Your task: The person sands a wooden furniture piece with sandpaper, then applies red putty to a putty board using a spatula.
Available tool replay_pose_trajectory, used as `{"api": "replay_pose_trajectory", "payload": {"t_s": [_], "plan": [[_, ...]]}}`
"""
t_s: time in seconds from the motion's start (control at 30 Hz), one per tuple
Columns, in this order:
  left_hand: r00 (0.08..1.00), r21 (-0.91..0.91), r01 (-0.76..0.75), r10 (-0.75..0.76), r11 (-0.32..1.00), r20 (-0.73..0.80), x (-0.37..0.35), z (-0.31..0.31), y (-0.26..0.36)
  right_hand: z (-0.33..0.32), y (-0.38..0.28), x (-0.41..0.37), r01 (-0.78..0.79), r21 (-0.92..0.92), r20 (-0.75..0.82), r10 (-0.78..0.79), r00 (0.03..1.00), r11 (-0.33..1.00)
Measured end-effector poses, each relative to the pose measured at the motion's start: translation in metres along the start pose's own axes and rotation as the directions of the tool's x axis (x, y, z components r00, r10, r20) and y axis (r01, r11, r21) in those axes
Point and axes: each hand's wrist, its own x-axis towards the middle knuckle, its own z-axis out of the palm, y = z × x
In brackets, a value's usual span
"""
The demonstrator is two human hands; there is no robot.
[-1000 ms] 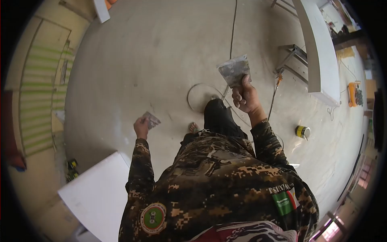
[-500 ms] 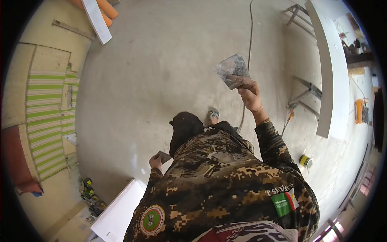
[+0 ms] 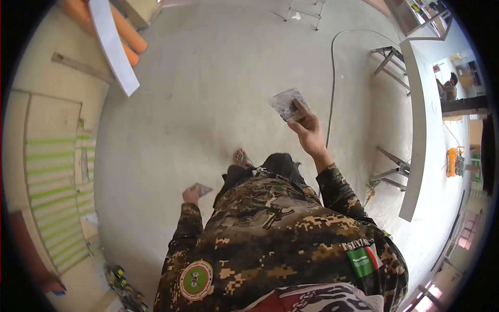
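Two blades are out. The right hand [image 3: 310, 134] is clenched round the handle of a wide putty knife [image 3: 285, 102], its smeared blade held up ahead of the knuckles. The left hand [image 3: 190, 196] grips a small scraper [image 3: 202, 189] low by the hip. Just right of the raised hand a cable [image 3: 331, 88] curls over the concrete floor [image 3: 208, 104]. Further right a long white board [image 3: 416, 130] rests on metal trestles [image 3: 391, 167]. Outward from the left hand lies a green-striped mat [image 3: 54, 197]. The flag patch [image 3: 365, 260] on the sleeve has lettering too blurred to read.
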Motion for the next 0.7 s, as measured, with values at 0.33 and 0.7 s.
{"api": "replay_pose_trajectory", "payload": {"t_s": [0.33, 0.7], "plan": [[0.798, 0.175, -0.592, 0.602, 0.787, -0.007, 0.196, 0.000, 0.471, 0.011, 0.007, 0.204, -0.139, 0.297, -0.194, 0.203, 0.960, 0.945], [0.981, 0.419, 0.149, -0.079, 0.896, -0.180, 0.276, -0.037, 0.326, 0.020, -0.036, 0.492, -0.284, 0.590, -0.143, 0.444, 0.885, 0.756]]}}
